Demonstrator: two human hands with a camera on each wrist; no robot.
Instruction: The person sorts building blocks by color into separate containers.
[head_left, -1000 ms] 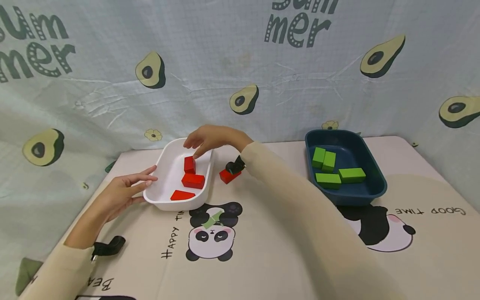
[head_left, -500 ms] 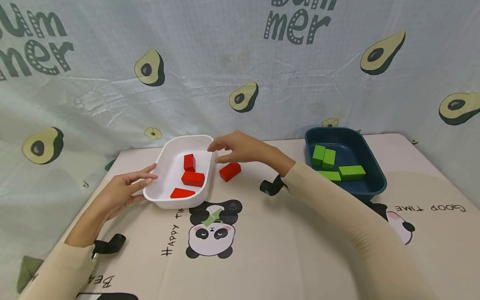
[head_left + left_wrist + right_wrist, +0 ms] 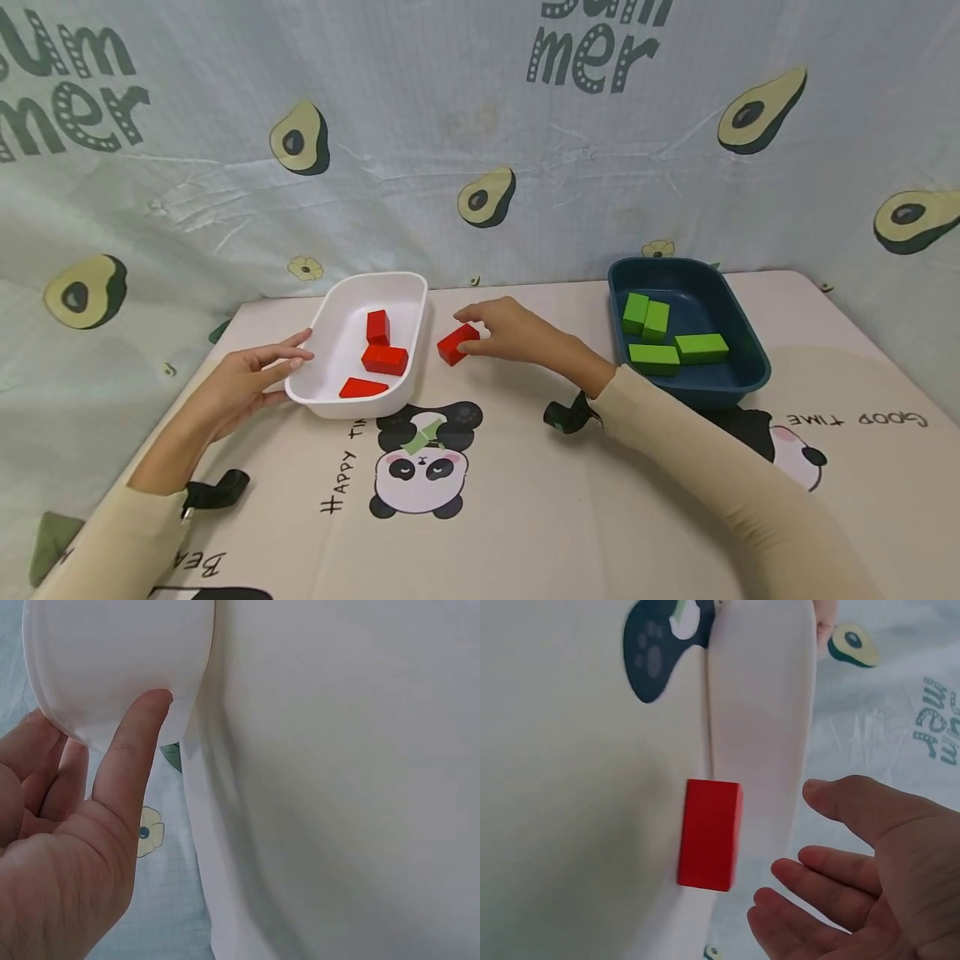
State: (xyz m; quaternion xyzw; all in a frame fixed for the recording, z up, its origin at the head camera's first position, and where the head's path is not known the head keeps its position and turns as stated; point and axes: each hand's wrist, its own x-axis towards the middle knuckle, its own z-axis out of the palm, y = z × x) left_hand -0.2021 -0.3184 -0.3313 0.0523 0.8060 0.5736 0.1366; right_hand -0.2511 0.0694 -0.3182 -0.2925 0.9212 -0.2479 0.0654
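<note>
A white plastic tray [image 3: 306,392] stands at the left with several red blocks [image 3: 385,360] in it. My left hand [image 3: 243,383] grips the tray's left end; in the left wrist view its thumb presses the outer wall and the other fingers reach to the rim. Right of the tray, a loose red block [image 3: 454,342] lies on the table. My right hand [image 3: 517,333] is at this block with fingers and thumb spread around it. In the right wrist view the fingers [image 3: 825,874] show apart from the block, with nothing between them and the thumb.
A dark blue tray [image 3: 731,292] holding several green blocks [image 3: 701,348] stands at the right rear. A panda-printed cloth [image 3: 525,517] covers the table, and an avocado-printed curtain [image 3: 390,208] hangs right behind it.
My right hand has moved right and down from above the white tray, over its rim, to the loose red block. My left hand has stayed at the tray's end.
</note>
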